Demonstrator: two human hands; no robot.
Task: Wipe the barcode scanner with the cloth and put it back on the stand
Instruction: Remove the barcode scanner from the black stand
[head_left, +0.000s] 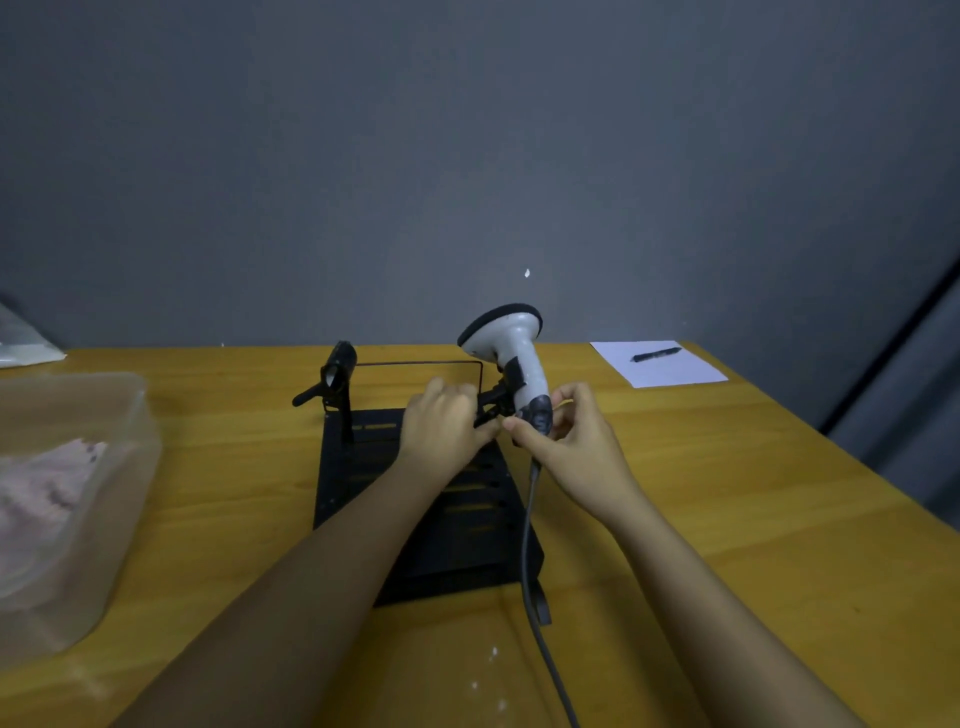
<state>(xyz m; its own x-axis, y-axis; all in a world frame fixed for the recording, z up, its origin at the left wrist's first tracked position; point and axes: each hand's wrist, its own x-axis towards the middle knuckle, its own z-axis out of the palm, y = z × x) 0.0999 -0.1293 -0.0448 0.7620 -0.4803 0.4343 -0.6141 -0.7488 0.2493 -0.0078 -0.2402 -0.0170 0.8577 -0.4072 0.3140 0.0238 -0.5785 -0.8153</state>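
A white barcode scanner (511, 345) with a black head rim stands upright at the right clamp of a black metal stand (457, 519). Its grey cable (530, 551) trails toward me. My right hand (566, 431) grips the scanner's dark lower handle. My left hand (447, 418) is closed on the stand's black right clamp, right beside the scanner. A pinkish cloth (47, 483) lies inside a clear plastic tub (104, 415) at the left.
A second black clamp (335, 379) rises at the stand's left corner. A white sheet of paper (665, 366) with a black pen (655, 354) lies at the back right. The wooden table (753, 519) ends at a grey wall.
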